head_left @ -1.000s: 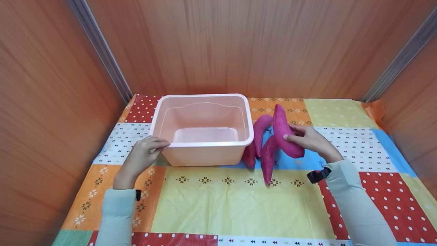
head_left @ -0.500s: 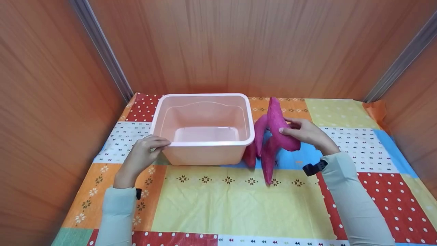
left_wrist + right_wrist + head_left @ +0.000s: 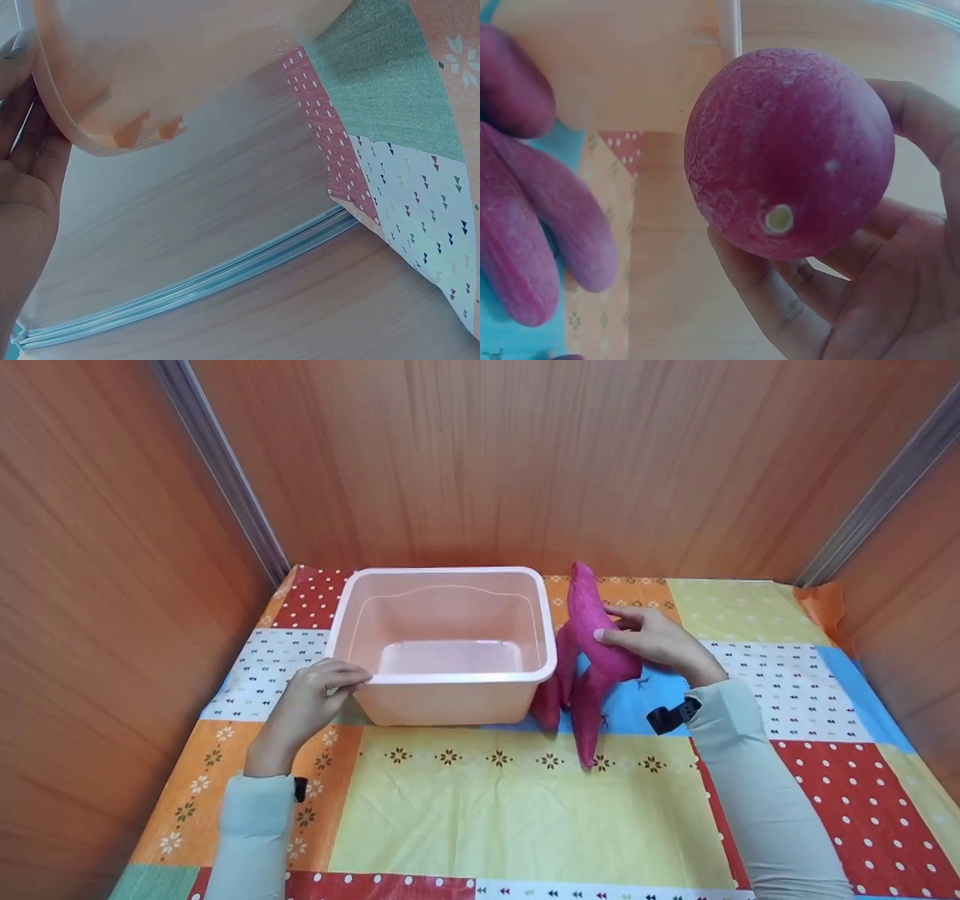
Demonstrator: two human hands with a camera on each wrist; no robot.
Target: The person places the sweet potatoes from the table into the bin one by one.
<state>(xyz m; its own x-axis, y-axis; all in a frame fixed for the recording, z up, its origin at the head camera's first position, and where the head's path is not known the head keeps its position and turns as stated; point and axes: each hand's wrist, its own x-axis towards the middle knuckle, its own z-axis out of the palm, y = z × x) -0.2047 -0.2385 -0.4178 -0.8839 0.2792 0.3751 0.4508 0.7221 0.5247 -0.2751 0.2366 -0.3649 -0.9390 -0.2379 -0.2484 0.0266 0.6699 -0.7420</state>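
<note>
My right hand [image 3: 651,642] grips a purple sweet potato [image 3: 592,622], lifted off the table and tilted with its tip up beside the tub's right wall. In the right wrist view its blunt end [image 3: 789,154] fills the frame, my fingers [image 3: 780,307] curled round it. A pale pink plastic tub [image 3: 444,675] stands empty at the table's back left. My left hand [image 3: 319,695] holds the tub's front-left rim, fingers over the edge; in the left wrist view the rim [image 3: 60,112] lies against my fingers [image 3: 26,161]. Other sweet potatoes [image 3: 581,705] lie against the tub's right side.
A patchwork cloth [image 3: 525,802] covers the table. Wood-grain walls [image 3: 525,457] close in the back and both sides, with metal corner strips [image 3: 217,465]. A black strap [image 3: 671,715] sits on my right wrist.
My right hand has lifted the sweet potato higher and carried it left, toward the tub's right rim. The left hand has stayed on the tub.
</note>
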